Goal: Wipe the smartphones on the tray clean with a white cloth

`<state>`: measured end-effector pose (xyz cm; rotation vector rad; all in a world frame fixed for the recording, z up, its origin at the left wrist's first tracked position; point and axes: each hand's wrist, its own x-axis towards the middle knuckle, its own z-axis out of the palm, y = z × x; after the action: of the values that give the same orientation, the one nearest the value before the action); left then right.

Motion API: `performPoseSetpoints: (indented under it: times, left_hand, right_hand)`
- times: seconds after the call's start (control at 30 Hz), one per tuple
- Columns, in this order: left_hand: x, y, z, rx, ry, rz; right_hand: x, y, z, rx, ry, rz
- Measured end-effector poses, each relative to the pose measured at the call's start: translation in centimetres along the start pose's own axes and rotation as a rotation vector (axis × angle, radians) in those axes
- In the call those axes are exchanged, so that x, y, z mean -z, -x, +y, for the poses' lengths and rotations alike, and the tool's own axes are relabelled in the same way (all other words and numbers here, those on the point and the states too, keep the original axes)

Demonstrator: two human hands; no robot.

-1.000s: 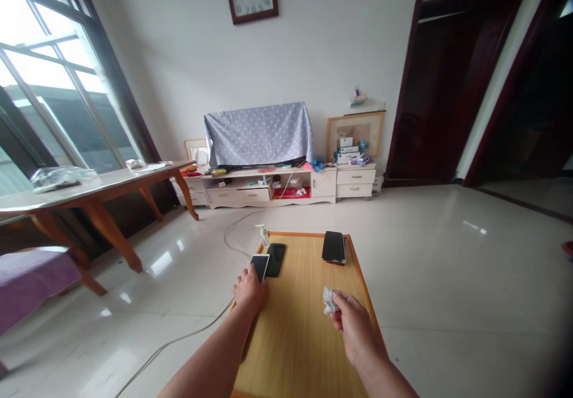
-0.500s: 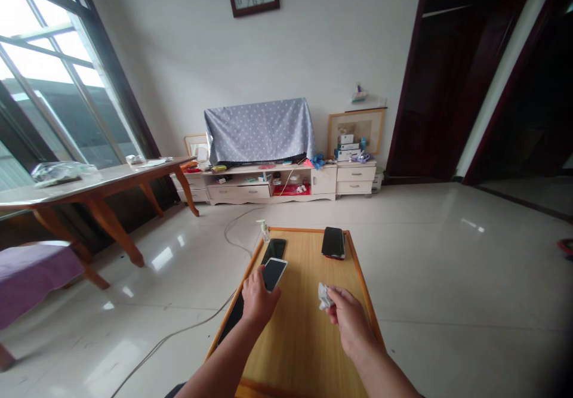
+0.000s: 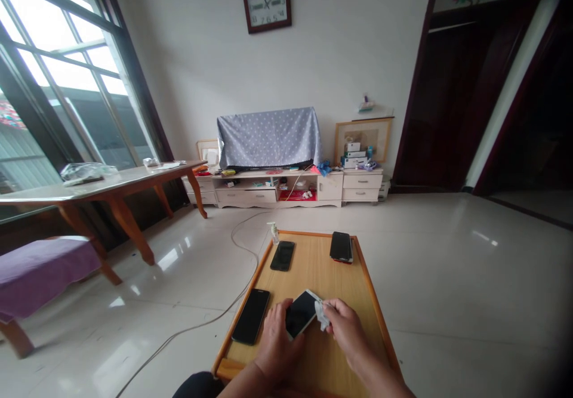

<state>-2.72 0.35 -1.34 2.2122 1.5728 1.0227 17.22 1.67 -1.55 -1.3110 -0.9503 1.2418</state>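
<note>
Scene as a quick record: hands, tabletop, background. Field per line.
Left hand: grips white phone, screen dark
Right hand: pinches wad at phone's right end; contact unclear
Table, near left: black phone
Table, far left: smaller-looking dark phone, pump bottle at corner
Table, far right: stack, dark device on top
Background: cabinet, wall clock

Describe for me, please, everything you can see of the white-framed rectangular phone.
The white-framed rectangular phone has a dark screen facing up and a white band at its far end. It is angled diagonally, far end toward the right, over the yellowish wooden table; whether it rests there is unclear. The left hand's grip holds its left side and near end, hiding part of them. A crumpled whitish wad in the right hand's grip overlaps its right edge and seems to touch it.
</note>
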Motion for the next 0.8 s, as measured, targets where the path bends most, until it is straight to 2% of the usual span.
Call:
performPoseSetpoints:
  times: [0.17, 0.33, 0.47, 0.6, 0.8]
  left_hand:
    - [1.1, 1.2, 0.0, -0.018, -0.069, -0.093]
    - [2.0, 1.7, -0.6, 0.002, -0.158, -0.208]
    - [2.8, 2.5, -1.3, 0.051, -0.242, -0.211]
    - [3.7, 3.5, -1.4, 0.115, -0.279, -0.203]
    - [4.0, 4.0, -1.2, 0.062, -0.281, -0.164]
  right_hand:
    - [-1.1, 0.3, 2.5, 0.146, 0.257, 0.02]
    - [-1.5, 0.7, 3.2, 0.294, 0.459, 0.122]
    - [-1.8, 1.1, 3.4, 0.374, 0.552, 0.106]
    - [-2.0, 2.0, 3.5, 0.421, 0.599, 0.183]
    - [-2.4, 4.0, 2.4, 0.45, 0.837, 0.199]
